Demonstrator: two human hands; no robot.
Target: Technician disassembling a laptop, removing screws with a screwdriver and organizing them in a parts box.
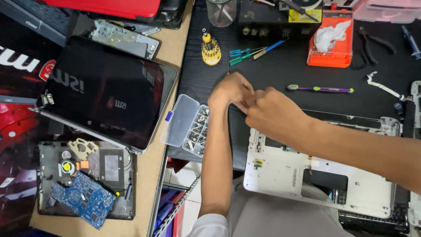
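Left hand (230, 91) and right hand (271, 112) meet fingertip to fingertip, pinched on something too small to make out, just above the white laptop shell (285, 169), right beside the open screw box (196, 130).

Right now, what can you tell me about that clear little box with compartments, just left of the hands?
The clear plastic box lies flat at the left edge of the black desk mat, partly overhanging the gap beside the wooden table. Its hinged lid, with a small blue latch, is swung open to the left. The tray is divided into small compartments holding metal screws and similar small parts. The left forearm passes just right of it; whether they touch is unclear. Neither the left hand nor the right hand reaches into it.
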